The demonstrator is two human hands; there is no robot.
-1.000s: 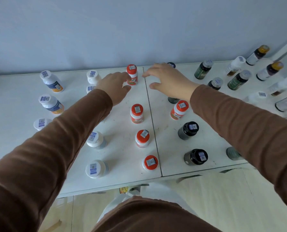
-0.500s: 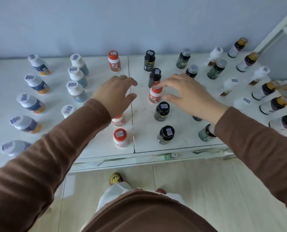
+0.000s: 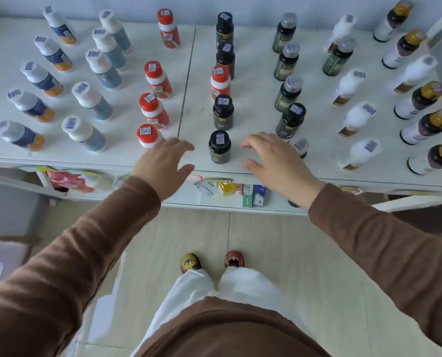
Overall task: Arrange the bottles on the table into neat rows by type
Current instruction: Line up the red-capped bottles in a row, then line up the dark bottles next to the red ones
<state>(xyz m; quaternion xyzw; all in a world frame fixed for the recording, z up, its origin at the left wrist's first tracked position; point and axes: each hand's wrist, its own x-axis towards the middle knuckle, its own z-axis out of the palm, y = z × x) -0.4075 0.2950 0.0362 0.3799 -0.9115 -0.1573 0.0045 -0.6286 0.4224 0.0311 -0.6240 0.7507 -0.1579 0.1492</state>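
Many upright bottles stand in rows on the white table (image 3: 256, 140). A row of red-capped bottles (image 3: 153, 110) runs left of the table's seam. One red-capped bottle (image 3: 220, 82) stands inside the black-capped row (image 3: 223, 112). The nearest black-capped bottle (image 3: 219, 146) sits between my hands near the front edge. My left hand (image 3: 164, 164) hovers left of it, fingers relaxed, holding nothing, and partly covers the nearest red-capped bottle (image 3: 147, 135). My right hand (image 3: 274, 158) hovers to its right, fingers loosely curved and empty, hiding part of a grey-capped bottle (image 3: 301, 146).
White-capped bottles with orange bases (image 3: 40, 78) and blue labels (image 3: 102, 68) fill the left side. Green grey-capped bottles (image 3: 288, 94), white bottles (image 3: 356, 119) and gold-capped bottles (image 3: 423, 99) fill the right. A shelf with small boxes (image 3: 253, 194) lies under the table edge. My feet stand on the tiled floor.
Both hands drew back from the middle of the table to its front edge. My right hand let go of the red-capped bottle, which now stands in the black-capped row. The view tilted down.
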